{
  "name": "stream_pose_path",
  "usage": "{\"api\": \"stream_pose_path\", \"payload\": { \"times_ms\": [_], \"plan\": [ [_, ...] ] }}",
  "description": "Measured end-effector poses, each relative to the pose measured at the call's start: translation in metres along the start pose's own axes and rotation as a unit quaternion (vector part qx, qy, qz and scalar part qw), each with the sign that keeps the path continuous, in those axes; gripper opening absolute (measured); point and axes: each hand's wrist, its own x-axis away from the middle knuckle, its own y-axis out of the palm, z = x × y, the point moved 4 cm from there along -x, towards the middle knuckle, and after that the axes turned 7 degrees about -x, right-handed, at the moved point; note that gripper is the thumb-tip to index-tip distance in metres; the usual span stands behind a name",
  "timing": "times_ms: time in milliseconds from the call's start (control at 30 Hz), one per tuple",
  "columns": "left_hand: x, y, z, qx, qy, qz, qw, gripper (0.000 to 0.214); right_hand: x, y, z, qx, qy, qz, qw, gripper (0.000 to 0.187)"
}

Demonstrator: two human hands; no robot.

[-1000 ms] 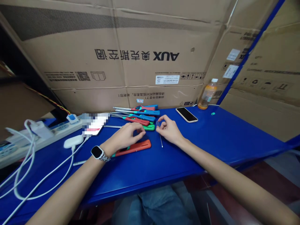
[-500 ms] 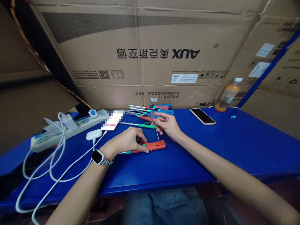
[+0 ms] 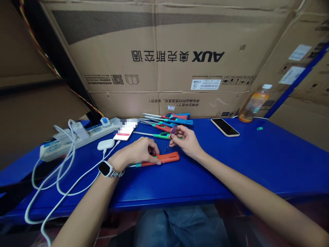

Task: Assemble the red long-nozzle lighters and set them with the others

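Left grip [image 3: 138, 152] pins red lighter [image 3: 167, 158]; right grip [image 3: 186, 140] holds screwdriver [image 3: 173, 129] just above.

Left hand [image 3: 136, 153], right hand [image 3: 187, 140], both pinched

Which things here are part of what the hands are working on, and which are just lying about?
In hand:
left hand holding the orange lighter
right hand holding the small screwdriver

Lying about, untouched:
pile of lighters
smartphone
drink bottle
power strip
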Motion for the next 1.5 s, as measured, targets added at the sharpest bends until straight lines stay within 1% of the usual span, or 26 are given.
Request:
{"api": "stream_pose_path", "payload": {
  "times_ms": [67,167,233,300,433,500,667,767,967,1167,1300,1400,1500],
  "plan": [
    [-0.001,0.000,-0.004,-0.006,-0.011,0.004,1.000,0.033,-0.001,-0.002,-0.003,0.002,-0.011,0.009,1.000,0.029],
    [-0.002,-0.001,-0.011,-0.020,-0.028,0.019,0.999,0.035,-0.003,-0.008,-0.010,-0.019,-0.018,0.043,0.999,0.033],
    [-0.002,-0.003,-0.011,-0.032,-0.022,0.036,0.999,0.035,-0.003,-0.011,-0.013,-0.036,-0.013,0.057,0.998,0.036],
    [-0.003,-0.006,-0.006,-0.040,0.002,0.072,0.997,0.035,-0.003,-0.013,-0.015,-0.047,-0.008,0.060,0.997,0.038],
    [-0.005,-0.009,0.012,-0.019,0.045,0.168,0.985,0.033,-0.001,-0.014,-0.019,-0.059,-0.008,0.069,0.996,0.039],
    [-0.008,-0.005,0.018,0.007,0.043,0.186,0.982,0.031,0.001,-0.013,-0.019,-0.057,-0.005,0.072,0.996,0.039],
    [-0.016,0.005,0.018,0.056,0.001,0.193,0.980,0.021,0.002,-0.011,-0.021,-0.044,-0.002,0.070,0.997,0.040],
    [-0.017,0.006,0.016,0.066,-0.001,0.198,0.978,0.021,0.003,-0.011,-0.021,-0.046,-0.006,0.067,0.997,0.041],
    [-0.016,0.006,0.018,0.054,0.000,0.207,0.977,0.020,0.006,-0.008,-0.024,-0.034,-0.032,0.049,0.998,0.040],
    [-0.017,0.007,0.017,0.041,-0.017,0.225,0.973,0.018,0.007,-0.005,-0.024,-0.021,-0.057,0.035,0.998,0.038],
    [-0.017,0.010,0.017,0.027,-0.023,0.225,0.974,0.018,0.007,-0.003,-0.024,0.005,-0.069,0.021,0.997,0.033],
    [-0.018,0.013,0.020,0.006,-0.012,0.226,0.974,0.018,0.008,-0.002,-0.028,0.037,-0.088,0.005,0.995,0.029],
    [-0.019,0.017,0.024,0.008,0.013,0.223,0.975,0.019,0.009,-0.001,-0.032,0.073,-0.102,0.000,0.992,0.025]
  ]
}}
